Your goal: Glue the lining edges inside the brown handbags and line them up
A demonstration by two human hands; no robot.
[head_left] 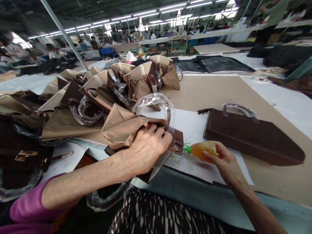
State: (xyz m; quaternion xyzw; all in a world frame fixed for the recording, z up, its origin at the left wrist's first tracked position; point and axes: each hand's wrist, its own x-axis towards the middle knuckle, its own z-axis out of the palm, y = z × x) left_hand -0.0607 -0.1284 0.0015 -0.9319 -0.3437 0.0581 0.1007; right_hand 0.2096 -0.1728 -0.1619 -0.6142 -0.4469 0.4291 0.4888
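My left hand (151, 146) is closed on a brown handbag (124, 126), its fingers curled over the edge near the tan lining. The bag lies at the table's front edge, with a plastic-wrapped handle (168, 110) arching up behind my knuckles. My right hand (221, 156) grips a squeeze bottle (201, 150) of amber liquid, probably glue, tipped on its side. Its green nozzle (187, 149) points left, close to the bag's dark brown flap (179, 139); whether they touch I cannot tell.
A finished-looking dark brown bag (253, 136) lies on its side at the right. Several open bags with tan linings (97, 81) crowd the left and back. White paper (190, 122) covers part of the brown board (209, 89). Black sheets (219, 63) lie farther back.
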